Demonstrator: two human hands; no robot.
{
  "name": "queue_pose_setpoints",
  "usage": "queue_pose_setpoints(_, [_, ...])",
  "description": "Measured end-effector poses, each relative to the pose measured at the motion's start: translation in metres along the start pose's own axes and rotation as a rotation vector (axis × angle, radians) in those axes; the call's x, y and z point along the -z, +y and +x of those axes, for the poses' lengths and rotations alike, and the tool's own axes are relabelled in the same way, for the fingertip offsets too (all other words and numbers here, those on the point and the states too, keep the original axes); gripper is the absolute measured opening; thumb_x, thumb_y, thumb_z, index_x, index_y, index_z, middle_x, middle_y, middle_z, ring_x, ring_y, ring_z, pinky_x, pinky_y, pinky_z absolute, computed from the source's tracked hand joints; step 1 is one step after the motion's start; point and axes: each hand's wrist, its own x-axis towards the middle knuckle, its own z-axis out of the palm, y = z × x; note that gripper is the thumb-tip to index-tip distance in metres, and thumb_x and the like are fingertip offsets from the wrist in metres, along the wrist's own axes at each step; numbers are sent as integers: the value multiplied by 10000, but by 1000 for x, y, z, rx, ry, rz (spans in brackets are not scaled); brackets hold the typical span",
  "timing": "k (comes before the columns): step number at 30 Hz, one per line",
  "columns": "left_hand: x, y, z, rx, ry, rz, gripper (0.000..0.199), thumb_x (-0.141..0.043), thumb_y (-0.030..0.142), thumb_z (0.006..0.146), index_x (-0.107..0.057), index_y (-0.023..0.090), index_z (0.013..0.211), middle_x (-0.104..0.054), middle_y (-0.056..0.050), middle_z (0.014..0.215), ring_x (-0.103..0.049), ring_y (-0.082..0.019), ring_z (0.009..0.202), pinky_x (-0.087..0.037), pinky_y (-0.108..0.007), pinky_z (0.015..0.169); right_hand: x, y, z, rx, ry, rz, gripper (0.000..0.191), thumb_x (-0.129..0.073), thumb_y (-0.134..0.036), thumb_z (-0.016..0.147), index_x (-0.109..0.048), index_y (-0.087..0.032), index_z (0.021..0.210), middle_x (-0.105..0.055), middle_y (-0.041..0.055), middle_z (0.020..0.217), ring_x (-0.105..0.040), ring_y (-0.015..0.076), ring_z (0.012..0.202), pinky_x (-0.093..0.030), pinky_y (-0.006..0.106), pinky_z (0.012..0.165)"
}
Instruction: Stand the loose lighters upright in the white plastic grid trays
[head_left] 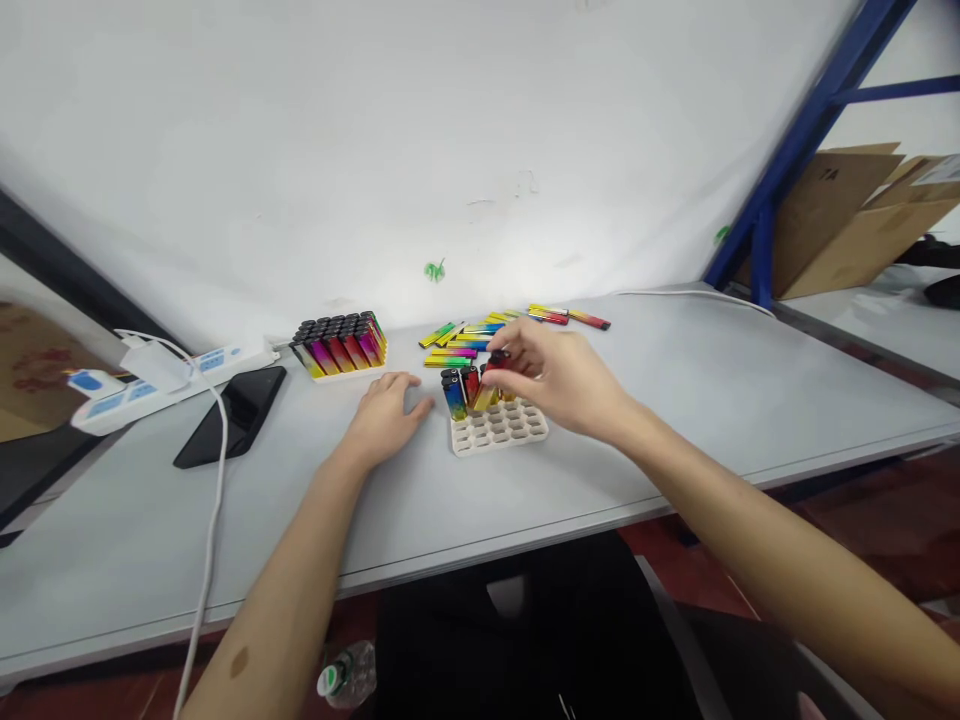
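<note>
My right hand [551, 375] pinches a lighter [487, 396] with a yellow lower end, tilted over a white tray [499, 437] with rows of slots. Several lighters, among them a blue one [454, 396], stand upright in the tray's back slots; my fingers cover part of that row. My left hand [386, 418] rests on the table just left of the tray, fingers spread and nothing in them. Behind the tray lies a loose bunch of shiny multicoloured lighters [457, 352].
A second tray packed with upright lighters [341, 345] stands by the wall at left. Further left are a black phone [232, 415], a white power strip [172, 385] and a white cable [217, 490]. Cardboard boxes [840, 220] stand at right behind a blue frame [780, 160].
</note>
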Motion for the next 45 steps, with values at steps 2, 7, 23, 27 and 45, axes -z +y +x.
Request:
queue_pose_setpoints(2, [0,0,0,-6,-2,-6,521,-486,481,908,-580,141,1291,-582,-152,1389,-480,-315,1360,-345,-459,1181,-13,4,0,37,-18,-133,211,-745,-267,877,-618,-221,1039,-729,1,821,-693,173,736,-515,304,686])
queue_pose_setpoints(7, [0,2,-1,3,-12,-5,534,-474,477,912,-573,133,1308,-575,-159,1394,-473,-315,1369,-339,-454,1184,-30,13,1,82,-73,-444,209,-722,-253,908,-612,-212,1081,-737,38,909,-680,186,762,-449,285,659])
queue_pose_setpoints(23, [0,4,-1,1,-27,4,537,-453,483,915,-568,141,1313,-560,-153,1420,-465,-322,1375,-352,-468,1176,12,33,30,-63,246,-672,301,-448,-401,1022,-684,-216,1039,-738,45,823,-642,196,719,-361,299,617])
queue_pose_setpoints(27, [1,3,-2,3,-29,4,537,-450,484,917,-568,141,1313,-555,-157,1428,-462,-319,1381,-348,-463,1179,50,86,41,-379,113,-789,313,-477,-407,976,-701,-188,978,-747,125,931,-650,265,831,-365,329,612])
queue_pose_setpoints(45, [3,2,0,7,-9,4,511,-480,494,911,-589,157,1280,-583,-148,1404,-470,-310,1387,-335,-452,1194,71,104,31,-373,227,457,291,-724,-343,815,-467,-230,889,-713,23,853,-661,154,743,-513,302,698])
